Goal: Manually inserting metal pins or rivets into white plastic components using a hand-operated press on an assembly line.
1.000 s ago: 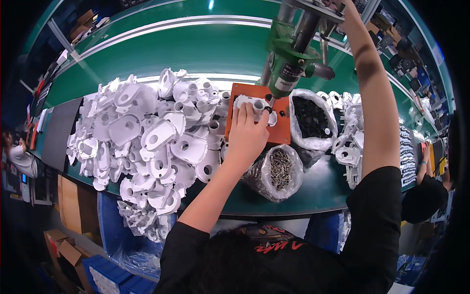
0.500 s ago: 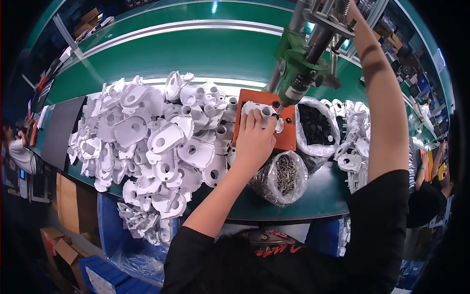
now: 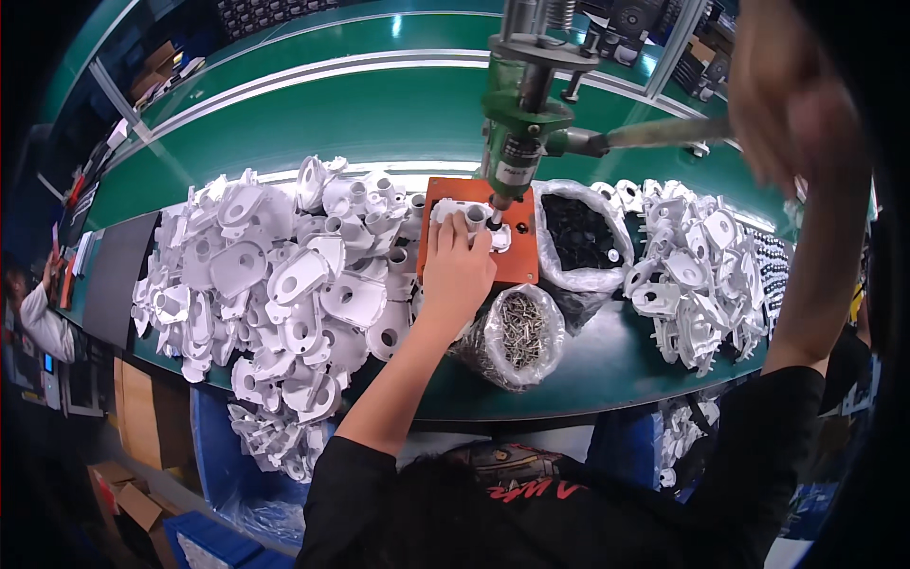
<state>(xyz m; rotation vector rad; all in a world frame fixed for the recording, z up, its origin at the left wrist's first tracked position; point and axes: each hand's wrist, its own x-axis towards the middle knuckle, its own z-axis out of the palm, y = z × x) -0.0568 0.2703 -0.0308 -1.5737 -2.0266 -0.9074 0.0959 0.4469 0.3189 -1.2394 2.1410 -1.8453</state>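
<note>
My left hand point(image 3: 457, 270) lies over a white plastic housing point(image 3: 500, 239), its fingers bent around the near left side and holding it on an orange-red plate point(image 3: 518, 268). Above the plate stands a green hand press point(image 3: 519, 147). The press's tip comes down at the housing, beside its round tube; exact contact is too small to tell. Up at the right, my right hand point(image 3: 782, 109) is blurred by motion and wrapped about the outer end of the press's lever handle point(image 3: 664, 133), which points out sideways.
A large heap of white housings point(image 3: 294, 275) covers the bench on the left. Right of the plate are a bag of black parts point(image 3: 580, 232) and a pile of white parts point(image 3: 697, 266). An open bag of metal screws or pins point(image 3: 521, 327) stands at the front.
The lever has swung out to the right, with my right hand now lower and farther right. The press's tip is nearer the housing. My left hand stays on the housing; the whole view has shifted.
</note>
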